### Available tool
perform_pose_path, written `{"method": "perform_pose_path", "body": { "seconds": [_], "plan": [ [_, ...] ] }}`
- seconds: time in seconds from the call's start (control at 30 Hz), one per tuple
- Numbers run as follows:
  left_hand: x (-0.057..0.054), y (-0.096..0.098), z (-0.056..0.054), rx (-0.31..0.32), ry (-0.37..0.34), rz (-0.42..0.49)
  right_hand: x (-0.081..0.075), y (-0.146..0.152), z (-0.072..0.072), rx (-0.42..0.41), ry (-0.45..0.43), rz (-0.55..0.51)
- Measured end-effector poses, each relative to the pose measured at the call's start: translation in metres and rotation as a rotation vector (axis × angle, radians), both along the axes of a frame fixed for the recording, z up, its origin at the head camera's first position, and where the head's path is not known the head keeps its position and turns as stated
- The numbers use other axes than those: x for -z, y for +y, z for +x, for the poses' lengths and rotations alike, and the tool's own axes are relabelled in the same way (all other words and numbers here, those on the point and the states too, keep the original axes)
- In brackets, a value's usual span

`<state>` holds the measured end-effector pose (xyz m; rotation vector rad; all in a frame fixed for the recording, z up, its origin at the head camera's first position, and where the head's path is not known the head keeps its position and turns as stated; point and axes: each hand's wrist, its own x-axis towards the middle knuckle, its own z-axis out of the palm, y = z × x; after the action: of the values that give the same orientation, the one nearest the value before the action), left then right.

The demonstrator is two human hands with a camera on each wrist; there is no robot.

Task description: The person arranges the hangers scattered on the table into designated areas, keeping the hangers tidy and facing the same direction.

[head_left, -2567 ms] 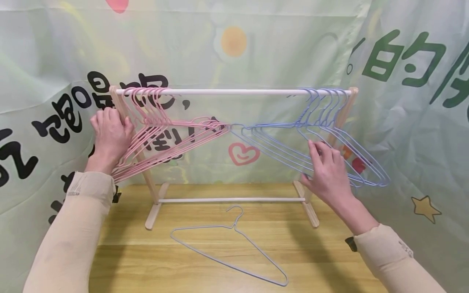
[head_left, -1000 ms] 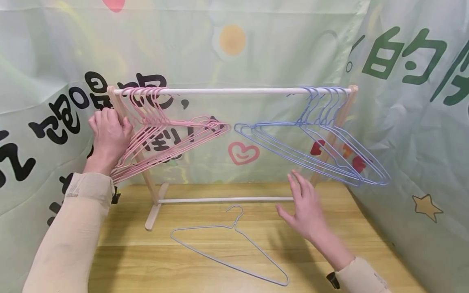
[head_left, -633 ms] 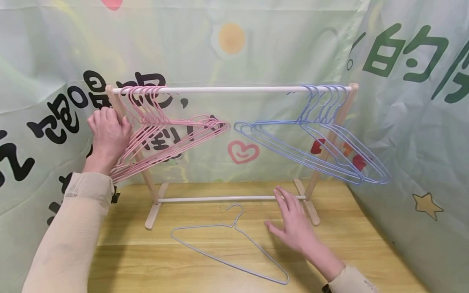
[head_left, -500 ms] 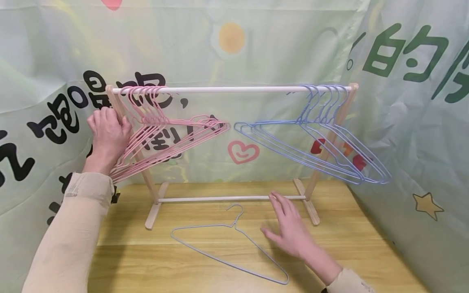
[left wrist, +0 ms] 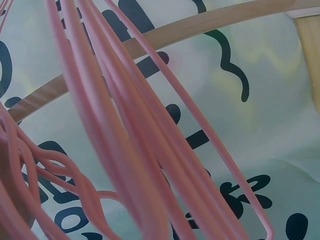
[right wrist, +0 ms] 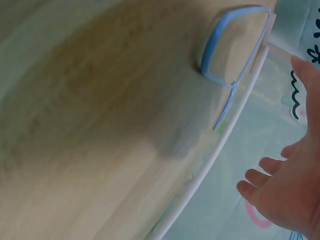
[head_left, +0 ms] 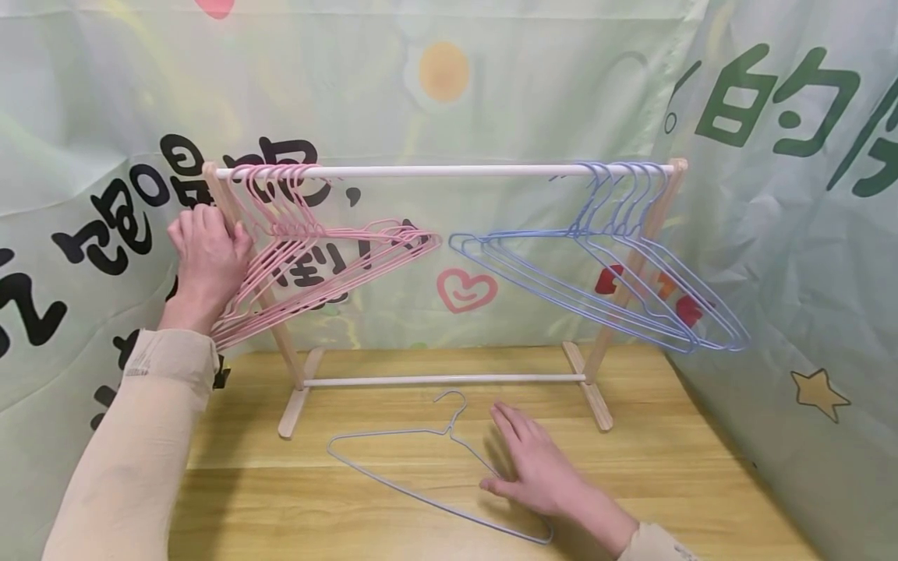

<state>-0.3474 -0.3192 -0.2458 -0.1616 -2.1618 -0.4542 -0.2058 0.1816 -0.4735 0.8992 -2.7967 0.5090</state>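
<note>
A blue-grey wire hanger [head_left: 403, 489] lies flat on the wooden tabletop, its hook toward the rack. Over its right arm reaches my right hand [head_left: 540, 467], fingers extended and thumb apart, holding nothing. The right wrist view shows that hand [right wrist: 287, 192] spread beside the hanger [right wrist: 212, 50]. At the far left, my left hand [head_left: 210, 261] grips the left wooden post of the clothes rack [head_left: 449, 171], fingers curled round it. Pink hangers [head_left: 330, 300] hang next to that hand and fill the left wrist view [left wrist: 125, 115], mostly hiding it.
Several blue hangers [head_left: 547, 292] hang at the right end of the rack's white rail. The rack's lower bar [head_left: 421, 381] and feet [head_left: 588, 389] stand behind the loose hanger. Printed cloth curtains [head_left: 449, 101] enclose the back and sides of the table [head_left: 673, 460].
My right hand has let go of the blue hangers on the rail and come down and left to the hanger on the table. My left hand stays on the post.
</note>
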Motion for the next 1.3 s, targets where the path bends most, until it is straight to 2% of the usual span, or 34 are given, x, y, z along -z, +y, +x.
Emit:
{"method": "perform_pose_path", "body": {
  "seconds": [0.27, 0.47, 0.83, 0.97, 1.3],
  "plan": [
    [0.000, 0.001, 0.001, -0.004, -0.006, 0.003, 0.003, -0.003, 0.009, -0.061, -0.125, 0.102],
    [0.001, 0.001, 0.001, -0.003, -0.006, 0.008, 0.004, -0.002, 0.012, -0.094, -0.193, 0.130],
    [0.000, 0.000, -0.001, 0.001, 0.015, 0.001, 0.008, 0.001, 0.014, -0.112, -0.187, 0.185],
    [0.000, 0.000, -0.001, 0.006, 0.020, 0.000, 0.008, 0.002, 0.014, -0.107, -0.197, 0.170],
    [0.000, 0.000, 0.000, 0.002, 0.008, 0.004, 0.010, 0.001, 0.011, -0.104, -0.157, 0.121]
  ]
}}
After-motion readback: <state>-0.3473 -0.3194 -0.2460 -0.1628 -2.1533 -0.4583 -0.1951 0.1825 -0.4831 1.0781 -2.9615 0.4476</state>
